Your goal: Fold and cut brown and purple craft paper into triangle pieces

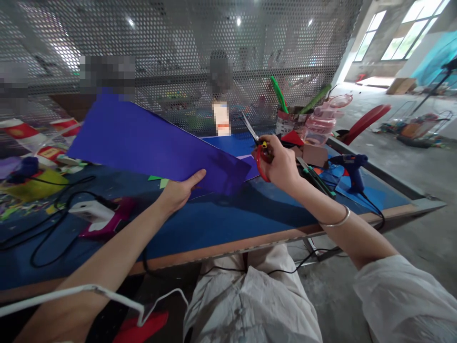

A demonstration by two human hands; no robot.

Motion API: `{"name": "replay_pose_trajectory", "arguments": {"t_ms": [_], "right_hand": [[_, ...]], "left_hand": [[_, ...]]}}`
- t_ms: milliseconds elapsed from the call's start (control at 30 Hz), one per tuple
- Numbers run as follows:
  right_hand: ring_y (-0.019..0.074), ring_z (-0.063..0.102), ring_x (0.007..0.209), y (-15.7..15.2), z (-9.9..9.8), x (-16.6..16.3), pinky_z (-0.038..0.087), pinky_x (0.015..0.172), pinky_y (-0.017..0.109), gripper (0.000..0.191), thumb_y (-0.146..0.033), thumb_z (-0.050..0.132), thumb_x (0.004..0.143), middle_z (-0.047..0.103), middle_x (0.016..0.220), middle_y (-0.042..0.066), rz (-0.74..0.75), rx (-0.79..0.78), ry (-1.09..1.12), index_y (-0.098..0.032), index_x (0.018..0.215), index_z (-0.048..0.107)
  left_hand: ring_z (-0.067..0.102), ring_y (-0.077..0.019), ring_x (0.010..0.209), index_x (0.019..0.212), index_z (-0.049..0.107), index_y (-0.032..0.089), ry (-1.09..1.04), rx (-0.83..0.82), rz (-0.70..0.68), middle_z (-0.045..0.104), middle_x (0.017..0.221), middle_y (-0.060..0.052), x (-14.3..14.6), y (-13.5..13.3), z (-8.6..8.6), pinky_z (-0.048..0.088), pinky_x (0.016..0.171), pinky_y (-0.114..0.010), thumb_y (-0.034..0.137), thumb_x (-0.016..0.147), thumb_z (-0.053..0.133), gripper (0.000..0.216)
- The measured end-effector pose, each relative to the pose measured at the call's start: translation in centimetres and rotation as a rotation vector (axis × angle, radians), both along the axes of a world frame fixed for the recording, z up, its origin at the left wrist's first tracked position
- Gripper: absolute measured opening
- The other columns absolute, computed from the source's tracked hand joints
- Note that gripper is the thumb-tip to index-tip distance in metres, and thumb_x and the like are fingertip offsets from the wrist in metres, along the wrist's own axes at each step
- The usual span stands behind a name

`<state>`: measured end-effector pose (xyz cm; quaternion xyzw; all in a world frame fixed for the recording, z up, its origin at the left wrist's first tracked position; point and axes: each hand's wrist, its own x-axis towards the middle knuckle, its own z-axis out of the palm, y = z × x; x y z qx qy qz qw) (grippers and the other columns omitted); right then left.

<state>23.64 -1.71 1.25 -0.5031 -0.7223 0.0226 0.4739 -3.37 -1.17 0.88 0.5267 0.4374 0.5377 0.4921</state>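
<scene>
My left hand point(180, 191) grips the near edge of a large blue-purple paper sheet point(150, 143), thumb on top, holding it tilted up above the blue table point(221, 219). My right hand point(280, 164) is closed around red-handled scissors point(257, 145), whose blades point up and away at the sheet's right end. A silver bangle sits on my right wrist.
A blue glue gun point(352, 169) stands at the right with its cord running off the edge. A white and pink glue gun point(98, 214) lies at the left among black cables. Containers with green tools point(296, 116) and a perforated metal screen point(178, 47) stand behind.
</scene>
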Motion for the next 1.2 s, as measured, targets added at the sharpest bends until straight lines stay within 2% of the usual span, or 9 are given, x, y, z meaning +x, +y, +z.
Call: {"name": "replay_pose_trajectory", "arguments": {"t_ms": [200,300,400,500,600,767,933,1033,1200], "right_hand": [[0.0172,0.068,0.077,-0.5,-1.3,-2.3,0.054,0.074,0.031,0.044,-0.041,0.070,0.086,0.073,0.092,0.003,0.287,-0.167,0.272,-0.021,0.122,0.057],[0.0152,0.061,0.065,-0.4,-1.2,-2.3,0.050,0.062,0.028,0.046,-0.051,0.074,0.083,0.065,0.077,-0.003,0.323,-0.227,0.342,-0.022,0.115,0.057],[0.0136,0.052,0.057,-0.6,-0.8,-2.0,0.044,0.055,0.027,0.046,-0.055,0.075,0.083,0.056,0.068,-0.007,0.323,-0.255,0.334,-0.024,0.112,0.057],[0.0128,0.050,0.056,-0.9,-0.7,-2.1,0.042,0.055,0.027,0.048,-0.058,0.076,0.083,0.055,0.070,-0.007,0.358,-0.248,0.312,-0.024,0.113,0.057],[0.0116,0.049,0.056,-1.3,-0.7,-2.4,0.040,0.055,0.026,0.048,-0.058,0.074,0.086,0.058,0.073,-0.006,0.384,-0.227,0.288,-0.023,0.114,0.057],[0.0133,0.054,0.062,-1.7,-0.2,-2.2,0.042,0.063,0.027,0.042,-0.053,0.065,0.095,0.066,0.080,-0.001,0.244,-0.084,0.059,-0.020,0.119,0.058],[0.0231,0.065,0.085,-1.5,-0.1,-1.6,0.051,0.079,0.036,0.044,-0.053,0.062,0.098,0.073,0.100,0.010,0.174,0.011,-0.244,-0.018,0.123,0.056],[0.0298,0.066,0.103,-1.0,-0.4,-1.5,0.055,0.089,0.044,0.048,-0.055,0.063,0.099,0.071,0.111,0.016,0.151,0.133,-0.356,-0.017,0.126,0.056],[0.0315,0.065,0.108,-0.7,-0.2,-1.7,0.058,0.092,0.047,0.054,-0.056,0.063,0.100,0.066,0.117,0.018,0.109,0.262,-0.441,-0.014,0.134,0.057]], "left_hand": [[0.076,-0.0357,0.115,0.120,0.076,0.028,-0.008,-0.117,-0.101,0.082,0.114,-0.004,1.2,-1.1,-0.7,0.066,0.095,-0.047,0.042,0.054,0.100,0.071],[0.075,-0.0366,0.119,0.118,0.077,0.027,-0.054,-0.122,-0.160,0.083,0.114,-0.005,1.1,-1.6,0.0,0.065,0.099,-0.048,0.040,0.054,0.101,0.069],[0.071,-0.0380,0.126,0.105,0.080,0.026,-0.171,-0.148,-0.135,0.083,0.116,-0.006,0.3,-1.4,1.0,0.065,0.103,-0.049,0.037,0.052,0.101,0.058],[0.069,-0.0376,0.131,0.093,0.080,0.025,-0.261,-0.175,-0.140,0.083,0.116,-0.005,-0.3,-1.0,1.5,0.064,0.105,-0.050,0.042,0.059,0.099,0.042],[0.070,-0.0386,0.130,0.091,0.080,0.023,-0.233,-0.214,-0.222,0.082,0.120,-0.007,-0.3,-1.1,1.4,0.063,0.107,-0.051,0.047,0.064,0.097,0.040],[0.070,-0.0365,0.131,0.115,0.078,0.028,-0.205,-0.175,-0.215,0.078,0.134,-0.005,0.0,-1.6,1.1,0.064,0.107,-0.049,0.044,0.071,0.094,0.049],[0.071,-0.0335,0.130,0.117,0.077,0.021,-0.286,-0.171,-0.171,0.080,0.127,-0.008,-0.5,-1.3,1.7,0.062,0.111,-0.047,0.034,0.084,0.083,0.036],[0.073,-0.0314,0.128,0.121,0.076,0.019,-0.353,-0.196,-0.146,0.082,0.124,-0.009,-0.7,-1.0,2.2,0.062,0.111,-0.045,0.026,0.092,0.074,0.030],[0.074,-0.0299,0.126,0.133,0.073,0.017,-0.395,-0.230,-0.156,0.083,0.118,-0.010,-0.7,-1.2,2.9,0.063,0.108,-0.043,0.011,0.097,0.059,0.039]]}}
